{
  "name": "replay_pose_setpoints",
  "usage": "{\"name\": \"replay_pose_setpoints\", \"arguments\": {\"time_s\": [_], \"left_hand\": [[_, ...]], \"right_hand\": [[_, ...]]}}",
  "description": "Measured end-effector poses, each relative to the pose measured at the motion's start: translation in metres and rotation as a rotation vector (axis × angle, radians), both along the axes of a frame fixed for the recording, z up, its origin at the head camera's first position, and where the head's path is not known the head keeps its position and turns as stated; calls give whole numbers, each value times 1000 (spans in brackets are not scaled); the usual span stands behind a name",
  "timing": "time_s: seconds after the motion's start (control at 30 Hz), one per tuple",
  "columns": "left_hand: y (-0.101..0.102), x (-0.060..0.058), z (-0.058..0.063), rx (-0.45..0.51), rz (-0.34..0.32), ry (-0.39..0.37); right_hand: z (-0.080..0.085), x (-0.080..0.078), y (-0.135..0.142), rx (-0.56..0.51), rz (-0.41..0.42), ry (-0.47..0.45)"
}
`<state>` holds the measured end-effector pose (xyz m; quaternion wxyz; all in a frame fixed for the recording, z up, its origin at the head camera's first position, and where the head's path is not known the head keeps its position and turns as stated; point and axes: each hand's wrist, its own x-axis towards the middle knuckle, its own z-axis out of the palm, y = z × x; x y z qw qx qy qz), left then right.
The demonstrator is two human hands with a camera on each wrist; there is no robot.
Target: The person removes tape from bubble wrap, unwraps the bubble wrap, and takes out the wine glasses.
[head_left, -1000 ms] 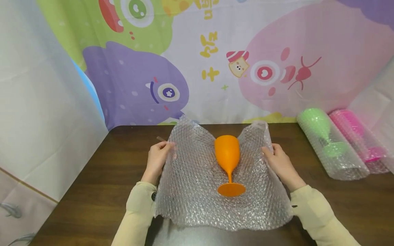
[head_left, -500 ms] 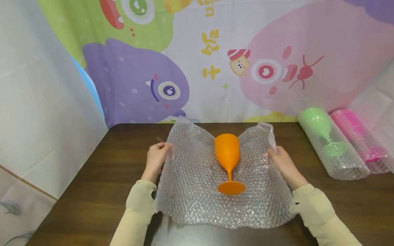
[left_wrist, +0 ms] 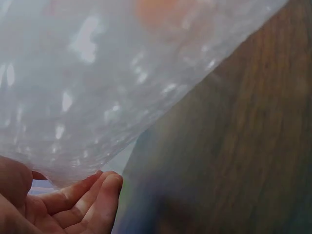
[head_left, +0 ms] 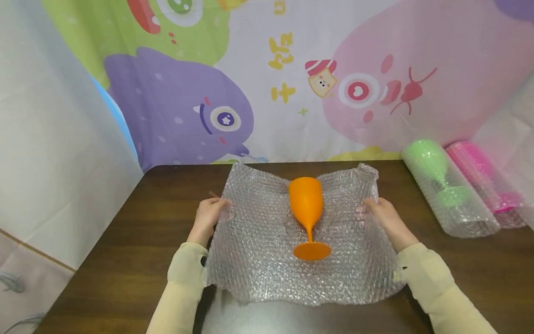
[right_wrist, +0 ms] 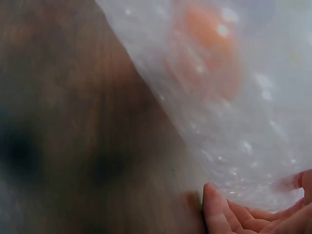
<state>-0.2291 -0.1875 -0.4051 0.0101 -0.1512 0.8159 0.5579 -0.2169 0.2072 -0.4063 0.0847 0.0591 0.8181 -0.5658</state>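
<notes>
An orange goblet (head_left: 306, 202) lies on a sheet of bubble wrap (head_left: 258, 260), its bowl toward the back and its foot toward me. My left hand (head_left: 207, 215) pinches the sheet's left edge between thumb and fingers. On the opposite side, my right hand (head_left: 390, 222) pinches the right edge. Both side edges are raised off the table, and the goblet rests in the middle. Through the wrap, the left wrist view shows only an orange blur of the goblet (left_wrist: 158, 10). A similar blur of the goblet (right_wrist: 209, 48) appears in the right wrist view.
On the right of the brown table (head_left: 121, 260) lie a green goblet (head_left: 429, 162) and a pink goblet (head_left: 475, 162), each rolled in bubble wrap. A cartoon-printed curtain (head_left: 288, 125) hangs behind the table. A grey surface (head_left: 283, 320) shows below the sheet.
Both raised sides of the bubble wrap have spread outward and sunk flatter. My right hand has moved slightly right with its edge. The goblet stays in the middle of the sheet.
</notes>
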Motion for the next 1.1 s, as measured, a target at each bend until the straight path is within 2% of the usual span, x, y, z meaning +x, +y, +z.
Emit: {"name": "replay_pose_setpoints", "arguments": {"time_s": [0.37,0.53,0.77,1.03,1.1], "left_hand": [[-6,0,-6,-21,-10,-59],[-9,0,-8,5,-31,-80],[-10,-2,-8,27,-27,-100],[-14,-1,-13,-38,-52,-50],[-17,-1,-13,-42,-62,-57]], "right_hand": [[-8,0,4,-190,-26,-20],[-11,-2,9,-186,-32,-38],[-13,-4,15,-202,-41,-40],[-17,-5,17,-175,-45,-53],[-17,-5,17,-180,-48,-59]]}}
